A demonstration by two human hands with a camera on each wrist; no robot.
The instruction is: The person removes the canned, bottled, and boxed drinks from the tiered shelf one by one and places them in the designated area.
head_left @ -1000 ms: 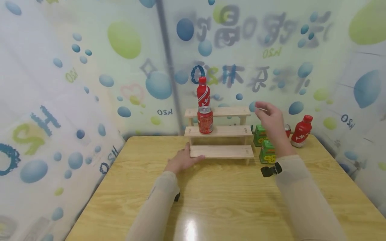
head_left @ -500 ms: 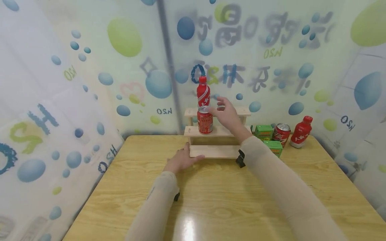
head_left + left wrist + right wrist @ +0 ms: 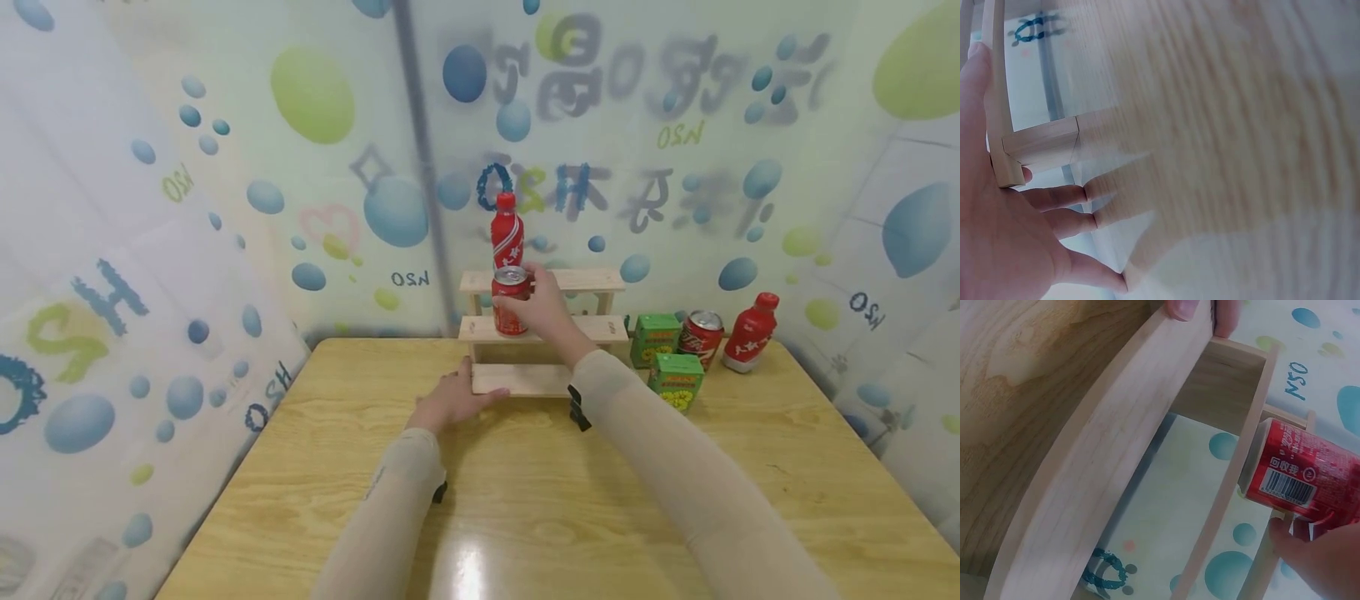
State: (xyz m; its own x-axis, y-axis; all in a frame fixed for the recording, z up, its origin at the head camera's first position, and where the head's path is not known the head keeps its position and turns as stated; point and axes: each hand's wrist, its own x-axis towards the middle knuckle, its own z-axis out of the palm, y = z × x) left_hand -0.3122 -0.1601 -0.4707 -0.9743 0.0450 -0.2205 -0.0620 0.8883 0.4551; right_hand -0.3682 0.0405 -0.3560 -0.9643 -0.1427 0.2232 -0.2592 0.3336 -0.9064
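A three-step wooden shelf stands at the back of the table. My left hand grips the left end of its lowest step, thumb along the front and a finger behind; its other fingers reach down to the tabletop in the left wrist view. On the middle step a red soda can stands upright near the left end. My right hand holds this can from the right, thumb across its front. In the right wrist view the can shows its barcode side, with its base at the step. Behind it, a red bottle stands on the top step.
Right of the shelf are two green boxes with yellow pictures, one in front of the other. A dark red can and another red bottle stand beside them. A patterned wall closes off the table's back.
My right hand has moved left from above the boxes to the soda can on the middle step and taken hold of it. My left hand has stayed at the lowest step.
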